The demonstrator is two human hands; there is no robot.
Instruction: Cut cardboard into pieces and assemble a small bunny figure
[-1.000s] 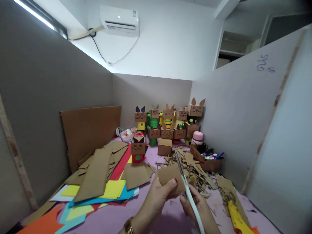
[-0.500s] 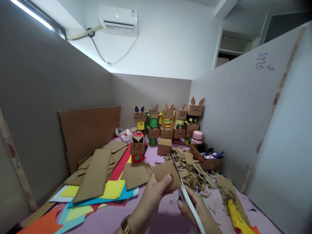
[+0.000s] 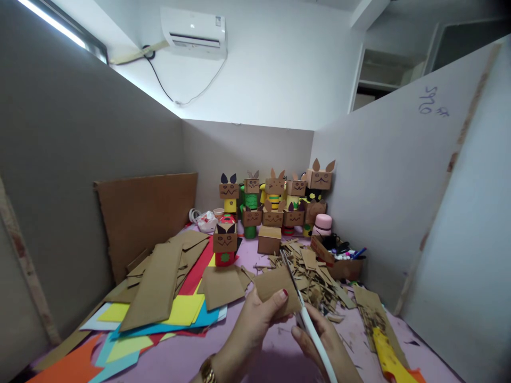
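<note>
My left hand (image 3: 259, 316) is closed on a brown cardboard piece (image 3: 271, 284), thumb on top and fingers below. A pair of scissors (image 3: 309, 324) with white handles is in my right hand (image 3: 319, 335), its fingers wrapped round them. The blades lie along the right edge of the cardboard piece and point away from me. Just beyond the piece stands a small closed cardboard box (image 3: 269, 241). Left of my left hand lies another cut cardboard piece (image 3: 221, 287) on the purple table surface (image 3: 271, 361).
Cardboard scraps (image 3: 319, 276) are heaped beyond my right hand. Several box-headed figures (image 3: 273, 186) stand at the back. Cardboard sheets (image 3: 155, 287) and coloured paper (image 3: 183, 308) cover the left. A box of pens (image 3: 347, 266) and a yellow bag (image 3: 389, 356) are at right.
Both hands, the cardboard piece and the scissors have shifted slightly to the right. The piece is tilted a little differently. The surrounding things have not moved.
</note>
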